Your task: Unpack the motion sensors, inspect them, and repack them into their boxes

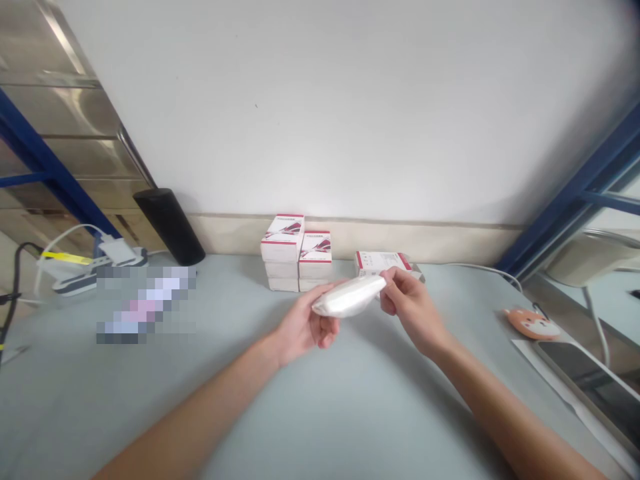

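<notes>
Both my hands hold a small white padded packet (349, 297) above the pale grey table (350, 413). My left hand (306, 325) cradles its left end, and my right hand (409, 310) pinches its right end between thumb and fingers. Just beyond the packet are two short stacks of white boxes with red trim (283, 248) (315, 257). A similar box (383, 263) stands behind my right hand, which partly hides it.
A black cylinder (170, 227) stands at the back left, near a white power strip (75, 277) with cables. Left of my hands, a pixelated patch (145, 303) hides an object. An orange fox-shaped item (531, 323) and a dark-screened tablet (585, 393) lie right. A white wall rises behind.
</notes>
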Demonstrator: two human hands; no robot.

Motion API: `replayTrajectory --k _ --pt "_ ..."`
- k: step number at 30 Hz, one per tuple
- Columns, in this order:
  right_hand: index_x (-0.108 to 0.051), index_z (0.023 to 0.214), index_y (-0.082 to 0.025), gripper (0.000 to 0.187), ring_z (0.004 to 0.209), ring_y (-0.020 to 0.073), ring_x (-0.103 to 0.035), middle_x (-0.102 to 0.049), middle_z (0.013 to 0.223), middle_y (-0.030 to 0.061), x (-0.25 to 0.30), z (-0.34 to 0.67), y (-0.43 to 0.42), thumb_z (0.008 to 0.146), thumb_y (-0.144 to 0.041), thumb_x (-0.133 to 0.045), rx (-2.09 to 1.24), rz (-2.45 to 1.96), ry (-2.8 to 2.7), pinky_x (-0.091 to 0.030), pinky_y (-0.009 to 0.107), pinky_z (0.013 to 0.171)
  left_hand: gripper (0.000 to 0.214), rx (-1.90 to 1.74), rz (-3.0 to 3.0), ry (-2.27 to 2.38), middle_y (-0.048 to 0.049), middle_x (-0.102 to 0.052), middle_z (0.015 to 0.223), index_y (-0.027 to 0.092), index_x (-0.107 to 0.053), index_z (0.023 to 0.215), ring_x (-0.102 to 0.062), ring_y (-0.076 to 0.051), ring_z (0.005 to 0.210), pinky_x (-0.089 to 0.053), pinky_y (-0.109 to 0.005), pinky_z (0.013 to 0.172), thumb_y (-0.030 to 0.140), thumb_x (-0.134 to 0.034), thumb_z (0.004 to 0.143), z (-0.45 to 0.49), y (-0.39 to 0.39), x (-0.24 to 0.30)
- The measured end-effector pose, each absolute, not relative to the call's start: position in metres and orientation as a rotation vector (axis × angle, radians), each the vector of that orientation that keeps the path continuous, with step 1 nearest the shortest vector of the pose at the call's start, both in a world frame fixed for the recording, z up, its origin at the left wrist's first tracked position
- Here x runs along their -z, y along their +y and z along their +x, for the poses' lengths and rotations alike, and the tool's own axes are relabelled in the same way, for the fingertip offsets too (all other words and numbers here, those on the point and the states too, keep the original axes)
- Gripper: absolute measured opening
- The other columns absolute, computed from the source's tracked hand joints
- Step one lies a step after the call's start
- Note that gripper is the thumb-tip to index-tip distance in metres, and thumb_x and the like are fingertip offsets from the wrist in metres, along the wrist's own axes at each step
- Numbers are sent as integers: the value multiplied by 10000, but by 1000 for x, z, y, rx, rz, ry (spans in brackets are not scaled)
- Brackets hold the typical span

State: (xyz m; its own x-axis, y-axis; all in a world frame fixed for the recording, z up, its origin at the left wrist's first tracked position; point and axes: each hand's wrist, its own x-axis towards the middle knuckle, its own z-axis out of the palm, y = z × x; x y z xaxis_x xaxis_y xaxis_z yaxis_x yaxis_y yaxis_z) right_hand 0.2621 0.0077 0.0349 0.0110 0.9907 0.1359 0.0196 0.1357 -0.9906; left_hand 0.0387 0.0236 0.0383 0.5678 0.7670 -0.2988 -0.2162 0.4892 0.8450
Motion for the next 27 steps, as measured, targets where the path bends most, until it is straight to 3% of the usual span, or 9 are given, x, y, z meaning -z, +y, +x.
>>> replayTrajectory --k 4,8,10,13,17,21,24,27 --pt "-463 708 -223 369 599 118 -318 -389 626 -50 -33 256 8 921 -444 -668 -1089 -1151 -1108 -269 284 583 567 -627 729 533 -68 -756 796 259 -532 1526 -682 -167 618 -518 -261 601 475 -563 1002 39 16 -45" --pt "-530 713 -215 173 609 120 -328 -391 622 -52 -27 258 11 792 -298 -659 -1225 -1170 -980 -291 281 597 609 -646 979 422 -136 -740 1163 259 -590 1454 -726 -232 898 -544 -353 809 420 -764 893 43 4 -50" --pt "-516 691 -217 170 617 122 -340 -408 630 -46 -25 260 12 754 -281 -661 -1290 -1169 -959 -312 282 605 650 -710 1202 522 -99 -739 1061 268 -551 1475 -711 -212 843 -532 -345 787 393 -795 886 47 2 -48" --pt "-505 681 -223 228 616 125 -354 -429 639 -39 -22 261 14 763 -321 -694 -1291 -1191 -963 -315 284 593 611 -836 1473 729 -15 -662 839 233 -600 1395 -591 -136 638 -460 -271 618 513 -781 882 52 4 -38" --pt "-467 673 -229 405 568 112 -306 -355 608 -59 -19 257 14 818 -480 -749 -1186 -1188 -967 -258 283 548 537 -1010 1568 922 15 -589 738 178 -683 1042 -443 -95 553 -337 -238 521 673 -736 842 54 10 -29" --pt "-466 721 -246 506 552 129 -314 -375 602 -56 -21 253 10 872 -674 -688 -1054 -1193 -1088 -263 300 546 674 -1050 1458 1061 13 -511 596 177 -579 698 -410 -98 496 -292 -255 500 805 -473 918 51 14 -27" --pt "-493 761 -251 469 601 156 -369 -449 661 -27 -28 252 6 921 -667 -639 -859 -1169 -1259 -294 311 576 751 -977 1299 1076 -1 -530 592 164 -613 716 -385 -93 467 -224 -258 473 842 -360 919 49 18 -29" --pt "-516 777 -248 436 647 166 -411 -488 707 -14 -37 255 3 945 -634 -629 -774 -1082 -1402 -329 310 606 770 -895 1143 1044 5 -535 601 160 -643 788 -365 -89 455 -171 -256 458 869 -358 884 46 23 -31"
